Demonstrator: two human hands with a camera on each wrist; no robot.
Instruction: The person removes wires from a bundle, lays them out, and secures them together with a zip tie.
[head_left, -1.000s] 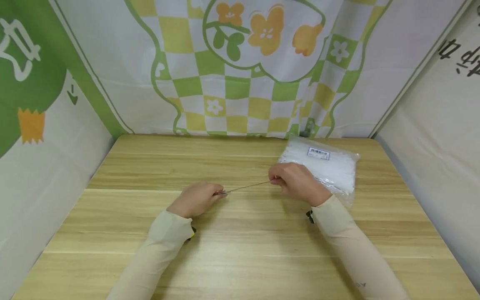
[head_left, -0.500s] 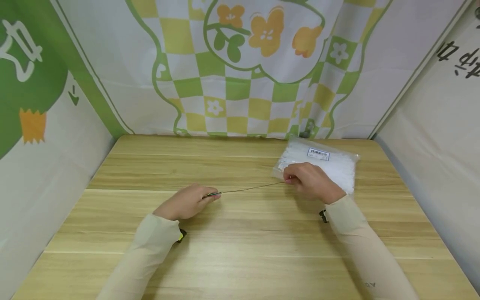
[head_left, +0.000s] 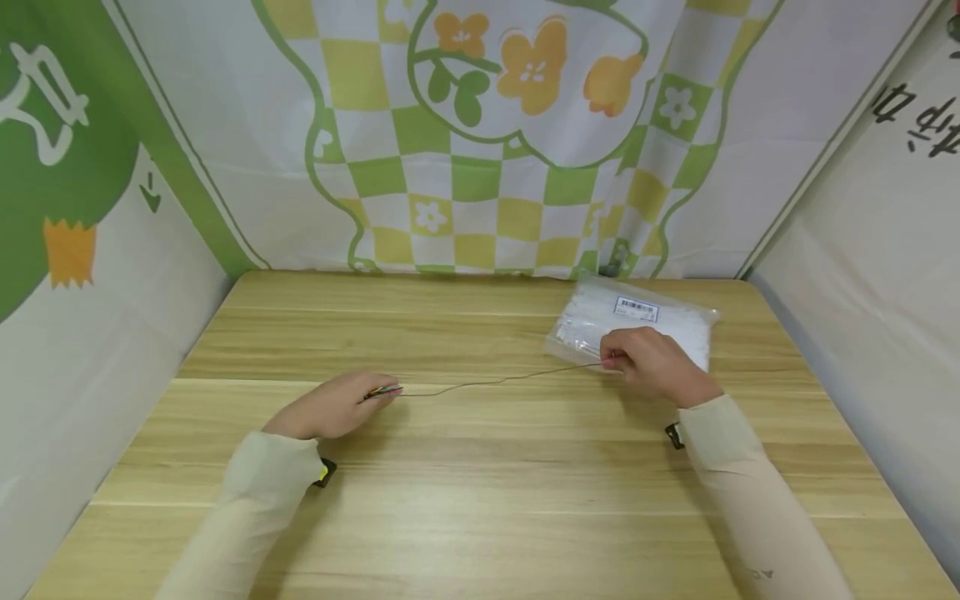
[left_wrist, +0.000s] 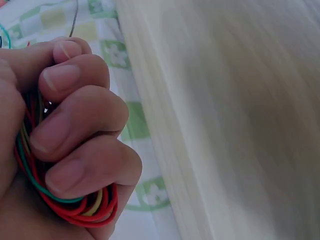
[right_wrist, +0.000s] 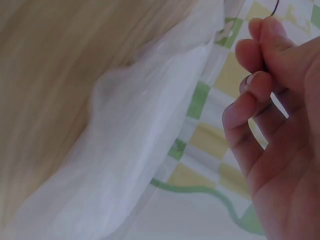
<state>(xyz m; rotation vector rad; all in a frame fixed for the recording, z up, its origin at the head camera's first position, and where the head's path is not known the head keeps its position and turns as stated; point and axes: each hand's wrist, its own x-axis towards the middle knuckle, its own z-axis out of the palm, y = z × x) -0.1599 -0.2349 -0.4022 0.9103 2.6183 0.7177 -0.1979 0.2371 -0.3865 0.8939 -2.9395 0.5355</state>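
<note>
My left hand (head_left: pixel 337 406) holds a bundle of thin coloured wires (left_wrist: pixel 86 219), with fingers curled round it. Red, green and yellow loops show below the fingers in the left wrist view; the rest of the bundle is hidden in the palm. From that hand a single dark wire (head_left: pixel 480 383) runs rightward above the table, slightly wavy and sagging. My right hand (head_left: pixel 652 364) pinches its other end between thumb and fingertip, in front of a clear plastic bag with white contents (head_left: pixel 678 325). In the right wrist view, the wire's dark tip (right_wrist: pixel 275 7) shows above the pinch.
The bag, bearing a barcode label (head_left: pixel 637 308), lies at the back right of the wooden table (head_left: pixel 480 508). A patterned cloth (head_left: pixel 517 217) hangs behind the table's back edge. Printed panels stand to the left and right.
My hands have moved apart, the left toward the left and the right toward the right. The visible stretch of dark wire between them has grown longer and hangs less straight.
</note>
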